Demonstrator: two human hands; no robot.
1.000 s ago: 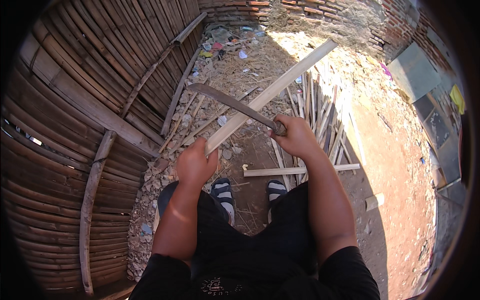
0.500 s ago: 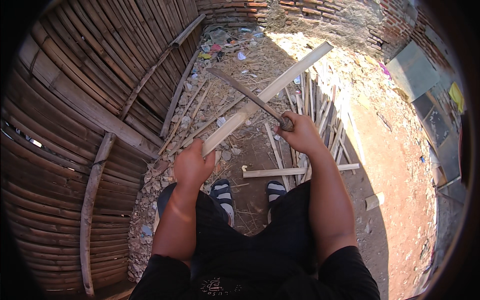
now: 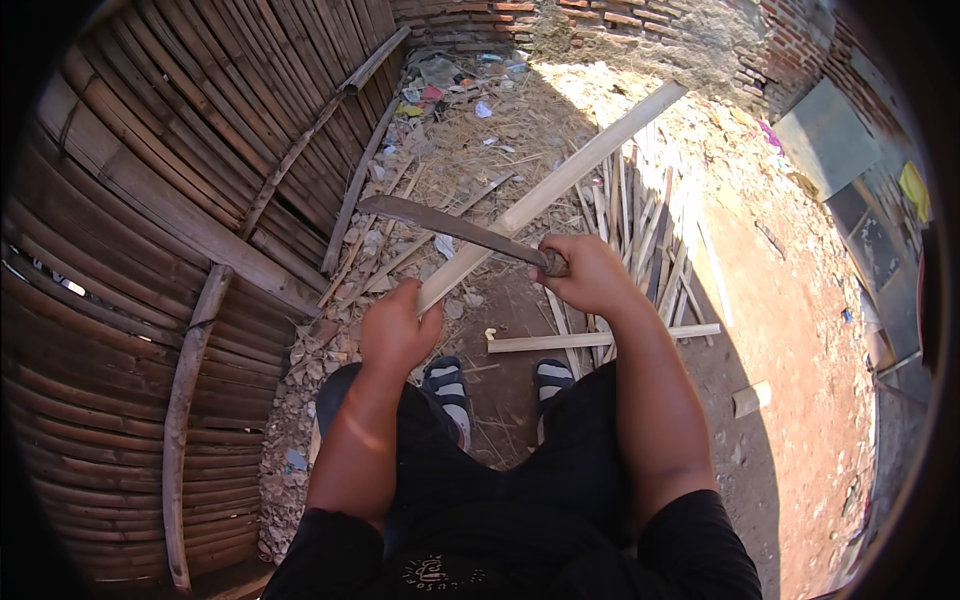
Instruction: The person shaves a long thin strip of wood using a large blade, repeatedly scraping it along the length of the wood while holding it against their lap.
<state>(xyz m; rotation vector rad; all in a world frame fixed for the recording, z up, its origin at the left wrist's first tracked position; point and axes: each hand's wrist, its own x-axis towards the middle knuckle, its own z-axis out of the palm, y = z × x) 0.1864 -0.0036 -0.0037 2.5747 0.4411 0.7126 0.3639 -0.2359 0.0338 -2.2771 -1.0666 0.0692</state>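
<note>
My left hand is closed round the near end of a long pale split bamboo strip, which slants up and away to the right. In my right hand is the handle of a machete, its dark, broad blade pointing left. The blade lies across the bamboo strip a little beyond my left hand; whether its edge touches or bites into the strip I cannot tell. Most of the handle is hidden by my right fingers.
Several split bamboo strips lie in a pile at the far right of my feet, with another strip crosswise nearer. A short bamboo piece rests on the dirt. A bamboo wall stands at left, a brick wall behind scattered chips.
The machete has come down nearer to me along the strip, and its blade has swung to point more to the left. The strip's far end has shifted slightly right.
</note>
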